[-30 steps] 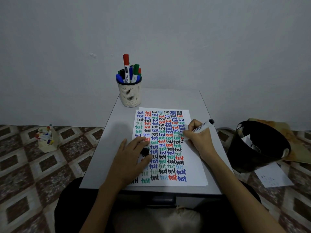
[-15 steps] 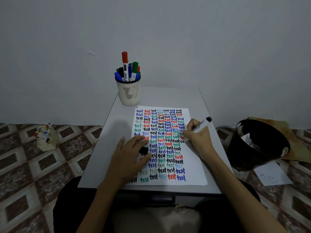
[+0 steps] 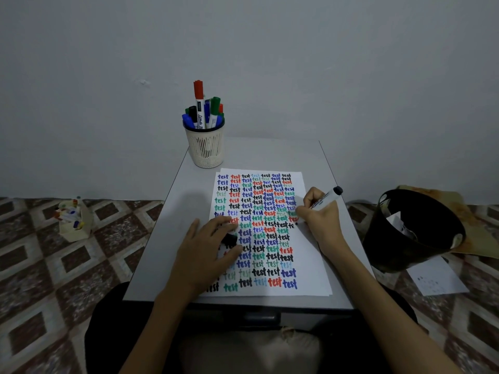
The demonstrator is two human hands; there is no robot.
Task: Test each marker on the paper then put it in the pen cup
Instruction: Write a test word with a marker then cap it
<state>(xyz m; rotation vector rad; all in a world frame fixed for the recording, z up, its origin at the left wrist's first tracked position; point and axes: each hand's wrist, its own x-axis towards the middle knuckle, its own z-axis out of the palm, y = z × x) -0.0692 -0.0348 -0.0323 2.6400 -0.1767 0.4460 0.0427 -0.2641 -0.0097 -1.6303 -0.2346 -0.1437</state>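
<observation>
A white sheet of paper [image 3: 305, 271] covered in rows of coloured "test" words lies on the small grey table [image 3: 162, 233]. My right hand [image 3: 321, 214] grips a black marker [image 3: 325, 198], its tip down on the paper at the sheet's right side, beside a half-written black word. My left hand [image 3: 208, 249] rests on the paper's left part and holds a black marker cap [image 3: 229, 238] under its fingers. A white mesh pen cup [image 3: 205, 147] with several capped markers stands at the table's far left, behind the paper.
A black bin [image 3: 413, 233] with crumpled paper stands on the tiled floor right of the table, a loose sheet [image 3: 437, 279] beside it. A small cream box of markers [image 3: 73, 220] sits on the floor at left. A grey wall is right behind the table.
My right hand has moved the marker tip slightly rightward along the row, adding black letters. My left hand stays pressed on the paper.
</observation>
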